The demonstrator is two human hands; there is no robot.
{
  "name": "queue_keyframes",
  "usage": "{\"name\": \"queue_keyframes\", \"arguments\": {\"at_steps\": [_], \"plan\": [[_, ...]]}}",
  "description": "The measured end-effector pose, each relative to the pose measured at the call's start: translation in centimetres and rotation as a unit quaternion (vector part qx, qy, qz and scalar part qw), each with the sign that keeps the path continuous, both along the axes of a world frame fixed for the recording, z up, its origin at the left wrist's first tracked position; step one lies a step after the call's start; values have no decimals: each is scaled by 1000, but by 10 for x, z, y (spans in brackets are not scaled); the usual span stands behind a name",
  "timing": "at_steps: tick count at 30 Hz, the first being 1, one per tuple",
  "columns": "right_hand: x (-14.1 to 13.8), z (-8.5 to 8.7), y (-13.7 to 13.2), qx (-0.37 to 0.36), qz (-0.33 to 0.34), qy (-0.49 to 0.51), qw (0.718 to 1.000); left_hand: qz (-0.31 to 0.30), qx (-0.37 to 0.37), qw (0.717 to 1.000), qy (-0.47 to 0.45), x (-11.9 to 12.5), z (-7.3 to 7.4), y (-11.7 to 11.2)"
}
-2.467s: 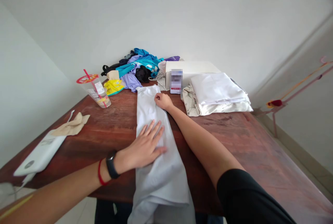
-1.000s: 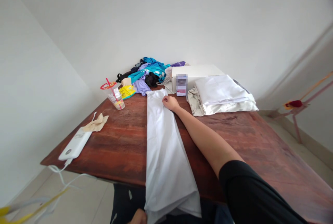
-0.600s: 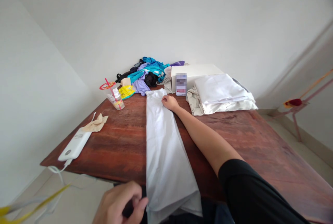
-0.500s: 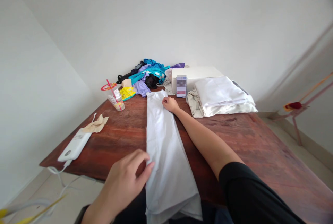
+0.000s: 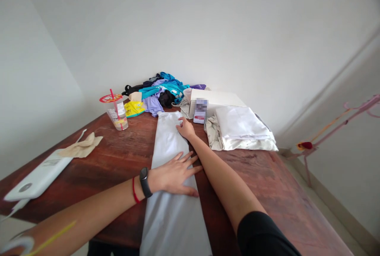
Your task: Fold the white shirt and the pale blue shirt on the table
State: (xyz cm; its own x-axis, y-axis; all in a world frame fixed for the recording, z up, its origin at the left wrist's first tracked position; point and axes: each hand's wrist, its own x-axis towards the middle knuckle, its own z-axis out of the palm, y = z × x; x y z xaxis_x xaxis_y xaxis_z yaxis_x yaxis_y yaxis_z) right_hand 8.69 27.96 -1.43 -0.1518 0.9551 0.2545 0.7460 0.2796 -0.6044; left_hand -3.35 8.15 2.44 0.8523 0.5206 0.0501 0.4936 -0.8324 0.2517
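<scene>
– White garment (image 5: 175,224), posn?
– On the wooden table (image 5: 267,180), folded into a long narrow strip running away from the person. Near end hangs over the table's near edge. Far end stops just short of the clothes heap.
– L hand?
– Left hand (image 5: 175,174) lies palm down on the strip, approx. mid-length, fingers spread and straight. Nothing gripped, it presses flat. Black wristband (image 5: 144,182) and red cord (image 5: 134,190) at the wrist.
– R hand?
– Right hand (image 5: 185,128) is farther along, on the strip's right edge near the far end, fingers loosely bent on the cloth. Pinch or mere press: can't tell. R forearm crosses the table beside the strip, touching its right edge.
– Left side of the table?
– White flat device (image 5: 35,176) w/ a cable at the near-left edge. Beige cloth (image 5: 80,148) just beyond it. Both well apart from the strip.
– Far end?
– Plastic cup (image 5: 116,111) w/ red lid and straw, upright, left of the strip. Yellow packet (image 5: 134,108) just beside it. Right of the strip, a stack of folded white cloth (image 5: 242,127) near the R hand. Small carton (image 5: 201,111), label blurred, stands between the strip's end and that stack. White box (image 5: 218,98) behind. Heap of blue, purple and black clothes (image 5: 162,87) in the far corner by the wall.
</scene>
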Motion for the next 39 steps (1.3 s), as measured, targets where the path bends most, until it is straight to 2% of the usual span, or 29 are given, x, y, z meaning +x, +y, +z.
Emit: {"name": "queue_keyframes", "arguments": {"at_steps": [6, 16, 21, 25, 28, 31, 36, 39], "plan": [[2, -2, 0, 13, 1, -12, 1000, 8, 11, 999, -38, 7, -13, -12], [-1, 4, -8, 13, 3, -44, 999, -5, 15, 998, -54, 11, -20, -62], [-1, 3, -7, 16, 4, -47, 999, -92, -14, 993, -73, 13, -16, -86], [-1, 2, -7, 18, 8, -47, 999, -122, -22, 989, -82, 13, -8, -90], [0, 1, -6, 20, 8, -46, 999, -167, -16, 982, -84, 14, -6, -93], [0, 0, -5, 22, 7, -45, 999, -192, -5, 977, -89, 14, -10, -100], [-1, -1, -5, 25, 5, -41, 999, -194, -25, 979, -55, 16, -19, -103], [-1, -1, -5, 28, 3, -39, 999, -243, 36, 967, -68, 18, -25, -99]]}}
